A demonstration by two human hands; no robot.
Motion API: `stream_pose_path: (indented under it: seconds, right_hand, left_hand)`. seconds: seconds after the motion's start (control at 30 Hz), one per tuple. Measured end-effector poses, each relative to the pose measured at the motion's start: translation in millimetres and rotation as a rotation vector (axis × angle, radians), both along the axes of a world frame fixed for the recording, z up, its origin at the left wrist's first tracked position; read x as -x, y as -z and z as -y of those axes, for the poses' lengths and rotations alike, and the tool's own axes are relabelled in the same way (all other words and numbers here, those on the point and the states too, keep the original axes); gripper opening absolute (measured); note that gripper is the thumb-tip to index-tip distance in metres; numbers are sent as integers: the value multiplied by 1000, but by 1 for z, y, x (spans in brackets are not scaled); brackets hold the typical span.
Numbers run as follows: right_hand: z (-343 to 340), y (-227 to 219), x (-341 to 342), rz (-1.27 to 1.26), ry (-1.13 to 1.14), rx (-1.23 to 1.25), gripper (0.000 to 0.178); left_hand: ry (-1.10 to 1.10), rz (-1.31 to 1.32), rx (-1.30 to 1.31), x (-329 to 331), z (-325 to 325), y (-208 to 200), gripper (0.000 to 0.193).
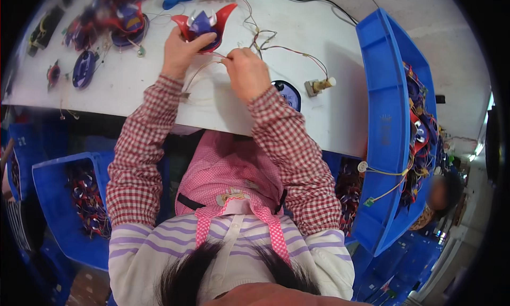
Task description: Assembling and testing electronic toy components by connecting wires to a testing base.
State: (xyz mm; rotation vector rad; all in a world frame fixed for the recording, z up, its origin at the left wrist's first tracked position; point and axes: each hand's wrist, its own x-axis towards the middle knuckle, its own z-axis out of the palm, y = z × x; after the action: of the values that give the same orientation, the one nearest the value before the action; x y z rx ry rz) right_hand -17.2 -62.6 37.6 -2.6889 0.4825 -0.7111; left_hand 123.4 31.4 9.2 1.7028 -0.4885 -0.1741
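Note:
My left hand point(183, 48) is closed around a red and purple plastic toy part point(202, 24) with winged red sides and white horn shapes, held above the white table. Close to its right, my right hand point(246, 71) pinches thin wires point(218, 54) that run toward the toy part. Its fingers partly hide the wire ends. Beside my right forearm lies a dark round piece with a light purple face point(287, 95). More loose wires point(258, 40) spread over the table beyond my right hand.
A blue bin point(380, 120) full of wired parts stands at the right; another blue bin point(48, 184) sits lower left. Purple and red parts point(85, 68) lie at the table's left. A small metal fixture point(319, 86) stands near the right bin. A person point(443, 192) is beyond it.

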Motion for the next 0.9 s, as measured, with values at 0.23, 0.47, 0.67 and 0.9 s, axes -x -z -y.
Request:
stream_pose_path:
  seconds: [0.23,0.47,0.67,0.9]
  right_hand:
    - [30,-10,116,171,122,-596,16]
    - [2,40,138,191,351,-301,39]
    - [-7,23,147,496,182,-824,30]
    - [-25,-12,143,468,-57,-440,35]
  left_hand:
    - [685,-515,381,86,-14,-44,47]
    - [607,-223,-16,144,-13,-26,50]
    - [283,676,7,154,-12,-21,63]
    - [626,-473,669,172,-41,-37,84]
